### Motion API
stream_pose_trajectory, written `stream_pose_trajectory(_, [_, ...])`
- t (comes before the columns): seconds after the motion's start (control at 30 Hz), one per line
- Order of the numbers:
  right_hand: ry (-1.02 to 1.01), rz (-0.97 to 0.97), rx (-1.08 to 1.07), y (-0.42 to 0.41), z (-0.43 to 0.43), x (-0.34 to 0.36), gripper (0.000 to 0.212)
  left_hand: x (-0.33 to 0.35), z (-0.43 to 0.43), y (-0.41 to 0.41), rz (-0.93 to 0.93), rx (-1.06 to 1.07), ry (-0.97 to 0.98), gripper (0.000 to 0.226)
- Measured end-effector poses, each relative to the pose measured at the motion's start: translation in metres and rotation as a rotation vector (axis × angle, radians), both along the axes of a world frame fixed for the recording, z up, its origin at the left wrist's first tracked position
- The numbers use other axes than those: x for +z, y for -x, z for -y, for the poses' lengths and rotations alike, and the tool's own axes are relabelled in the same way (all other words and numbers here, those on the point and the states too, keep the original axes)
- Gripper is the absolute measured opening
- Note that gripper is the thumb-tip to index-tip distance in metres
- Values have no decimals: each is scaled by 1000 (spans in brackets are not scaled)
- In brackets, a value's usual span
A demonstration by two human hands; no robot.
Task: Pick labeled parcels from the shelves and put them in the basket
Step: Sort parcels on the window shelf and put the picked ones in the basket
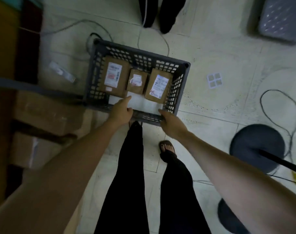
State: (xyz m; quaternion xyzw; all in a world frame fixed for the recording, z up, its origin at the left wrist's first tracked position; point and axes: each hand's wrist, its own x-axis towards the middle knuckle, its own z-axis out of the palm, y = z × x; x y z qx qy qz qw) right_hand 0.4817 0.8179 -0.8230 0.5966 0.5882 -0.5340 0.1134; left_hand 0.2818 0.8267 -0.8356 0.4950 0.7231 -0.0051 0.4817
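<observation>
Left hand pinching white parcel at its near edge, forefinger stretched out, right hand curled on its 4 o'clock corner, parcel flat in grey basket, labeled brown parcels at 12 o'clock of both hands

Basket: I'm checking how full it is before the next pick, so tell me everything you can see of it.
The basket is dark grey, plastic-looking and rectangular, with lattice walls pierced by small holes and a solid rim. It stands upright on the pale tiled floor, turned slightly askew. Inside, three brown labelled parcels lie side by side, labels up. A white parcel sits at the near end, held by the left hand and right hand over the near rim.
</observation>
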Motion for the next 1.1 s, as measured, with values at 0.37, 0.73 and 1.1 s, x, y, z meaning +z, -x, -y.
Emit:
stream_pose_trajectory(0.37, [-456,-199,380,2,45,231,47,254,151,-19,-230,447,-528,27])
stream_pose_trajectory(0.73, [-669,-557,998,190,183,367,48,399,366,86,-605,890,-825,42])
stream_pose_trajectory(1.1, [-663,-746,1270,299,436,425,37,443,631,146,-889,1252,-759,40])
